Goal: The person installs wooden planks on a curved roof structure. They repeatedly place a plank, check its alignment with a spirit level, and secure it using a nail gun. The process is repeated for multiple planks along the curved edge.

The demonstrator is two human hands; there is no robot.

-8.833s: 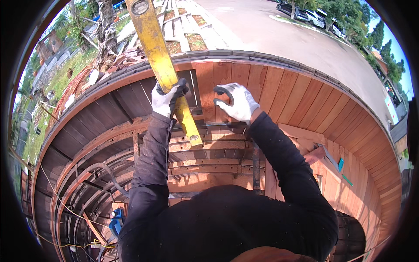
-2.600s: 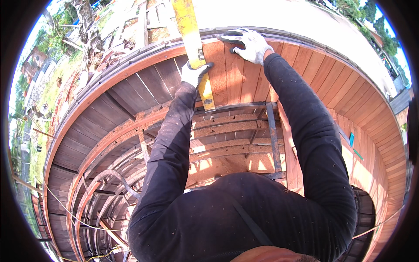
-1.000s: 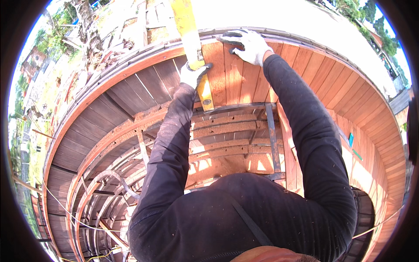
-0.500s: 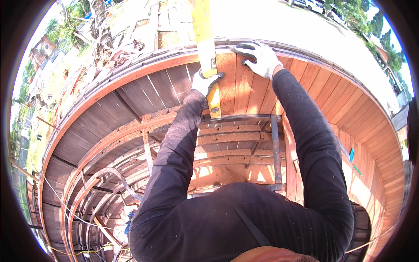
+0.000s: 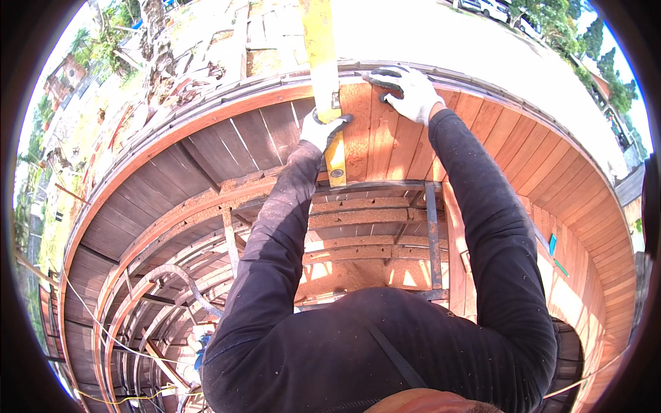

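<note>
Two arms (image 5: 471,186) outstretched; left hand (image 5: 318,131) gripping yellow level (image 5: 320,58).

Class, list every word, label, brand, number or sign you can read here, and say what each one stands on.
No text can be read.
Long, straight yellow spirit level: any markings are too washed out to read.
White-and-dark gloves on the left hand and right hand: no readable lettering.
White parked car: too small to read.

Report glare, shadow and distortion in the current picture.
Head view: ground beyond the planks largely burnt to white; level pale with glare above the left hand; sun and shadow patches on the planks. Same head view: fisheye circle with black corners; cannot tell how much of the planks' curve is distortion.
</note>
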